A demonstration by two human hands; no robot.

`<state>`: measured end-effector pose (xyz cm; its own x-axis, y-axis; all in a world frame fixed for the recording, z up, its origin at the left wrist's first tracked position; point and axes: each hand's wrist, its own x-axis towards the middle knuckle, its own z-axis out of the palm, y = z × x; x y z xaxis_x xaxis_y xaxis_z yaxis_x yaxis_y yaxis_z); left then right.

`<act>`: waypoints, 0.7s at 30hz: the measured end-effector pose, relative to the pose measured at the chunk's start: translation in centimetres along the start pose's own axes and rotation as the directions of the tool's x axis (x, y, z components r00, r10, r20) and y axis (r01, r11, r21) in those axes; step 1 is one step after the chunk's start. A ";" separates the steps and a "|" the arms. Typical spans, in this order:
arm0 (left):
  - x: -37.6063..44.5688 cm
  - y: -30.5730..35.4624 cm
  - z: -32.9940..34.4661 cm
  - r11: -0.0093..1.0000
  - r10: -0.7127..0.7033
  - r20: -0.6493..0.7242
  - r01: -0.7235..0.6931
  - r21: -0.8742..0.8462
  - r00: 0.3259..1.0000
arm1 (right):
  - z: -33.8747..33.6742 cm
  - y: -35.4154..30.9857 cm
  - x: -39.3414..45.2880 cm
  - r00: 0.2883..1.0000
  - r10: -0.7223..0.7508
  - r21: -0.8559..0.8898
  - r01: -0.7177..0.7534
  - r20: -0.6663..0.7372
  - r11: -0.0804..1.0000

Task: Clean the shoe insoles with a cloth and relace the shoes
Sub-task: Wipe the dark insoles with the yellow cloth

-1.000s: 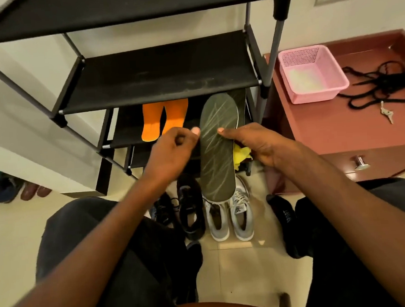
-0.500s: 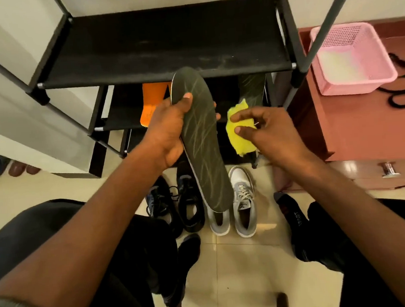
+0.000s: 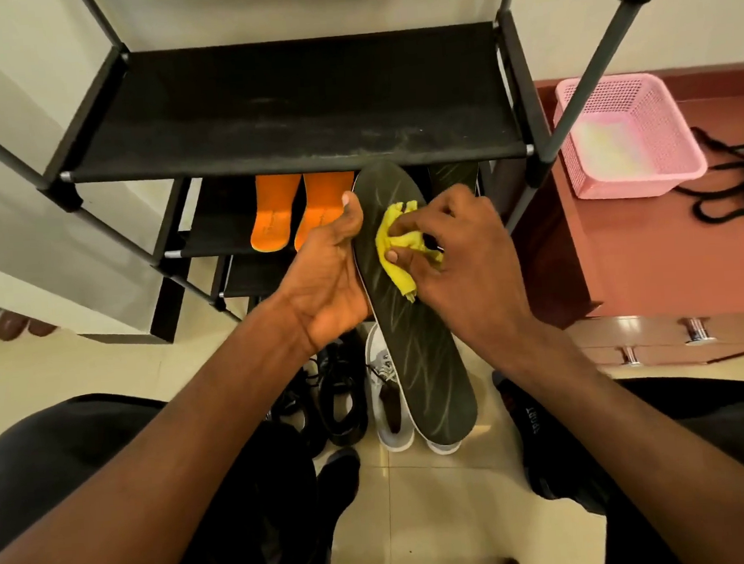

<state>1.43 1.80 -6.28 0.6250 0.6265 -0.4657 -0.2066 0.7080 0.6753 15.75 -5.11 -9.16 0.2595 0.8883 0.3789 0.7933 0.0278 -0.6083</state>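
Cloth (image 3: pixel 397 253) now against insole (image 3: pixel 412 323).

From my remote seat I saw a black shoe rack (image 3: pixel 296 111) filling the upper frame, a pink basket (image 3: pixel 629 140) on the reddish surface (image 3: pixel 650 262) at right, and chrome drawer knobs (image 3: pixel 697 330) just below.
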 end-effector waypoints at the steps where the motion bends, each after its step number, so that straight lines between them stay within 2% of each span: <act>1: -0.1 0.1 0.2 1.000 -0.003 0.022 0.003 -0.005 1.000 | -0.1 0.2 0.0 1.000 -0.002 -0.093 0.000 -0.024 0.996; 4: -0.1 0.1 0.5 1.000 -0.009 0.051 0.009 0.003 0.999 | -0.6 0.6 0.0 0.997 -0.034 -0.155 0.023 -0.071 0.988; 10: 0.7 -0.2 0.2 1.000 0.012 0.054 -0.011 -0.018 0.998 | -1.0 -0.9 -0.8 0.976 -0.163 -0.020 0.162 -0.143 0.987; 11: 0.8 -0.2 0.1 0.999 0.020 0.054 -0.018 -0.033 0.998 | -1.0 -1.2 -1.0 0.981 -0.160 -0.008 0.160 -0.108 0.987; 13: 1.0 -0.3 0.0 0.997 0.029 0.074 -0.023 -0.077 0.997 | -0.7 -2.0 -1.7 0.994 -0.068 -0.037 0.071 0.090 0.997; 15: 1.1 -0.6 0.1 0.993 0.045 0.089 -0.035 -0.111 0.995 | 0.0 -2.8 -2.8 0.959 0.001 -0.102 0.030 0.284 0.994; 17: 1.5 -0.9 -0.3 0.990 0.068 0.073 -0.058 -0.130 0.995 | 0.7 -3.3 -3.7 0.934 0.007 -0.104 0.032 0.358 0.994; 21: 1.9 -1.2 -1.2 0.987 0.056 0.058 -0.046 -0.156 0.997 | 1.3 -3.7 -4.2 0.914 0.026 0.060 -0.055 0.405 0.997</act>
<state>1.96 2.57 -8.64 0.6549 0.6453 -0.3933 -0.3500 0.7203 0.5989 10.99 -8.35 -9.36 0.0343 0.9983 0.0480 0.7434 0.0067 -0.6688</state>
